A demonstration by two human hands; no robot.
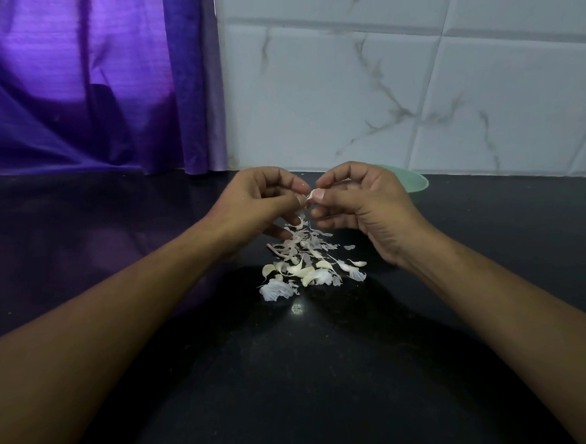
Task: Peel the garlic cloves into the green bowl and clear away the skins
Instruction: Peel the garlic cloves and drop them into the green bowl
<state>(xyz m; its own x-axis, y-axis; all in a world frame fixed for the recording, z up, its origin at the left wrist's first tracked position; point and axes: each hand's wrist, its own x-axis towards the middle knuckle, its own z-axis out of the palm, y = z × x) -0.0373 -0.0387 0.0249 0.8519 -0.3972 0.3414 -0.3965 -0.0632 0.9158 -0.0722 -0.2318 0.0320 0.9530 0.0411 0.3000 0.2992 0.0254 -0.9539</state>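
Left hand (266,203) and right hand (359,200) meet above the black counter (328,374), fingertips of both pinching one garlic clove (311,195) between them, a strip of skin hanging off it. Pile of skins (307,262) lies directly below; some pieces may be unpeeled cloves, can't tell. Green bowl (416,181) sits behind the right hand. Clove likely small, firm, slippery once bare: hold by the ends. Skins papery, light, will scatter.

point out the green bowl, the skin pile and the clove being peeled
green bowl (414,180): head view, its right side
skin pile (306,267): head view, middle of the heap
clove (311,194): head view, the white end that shows
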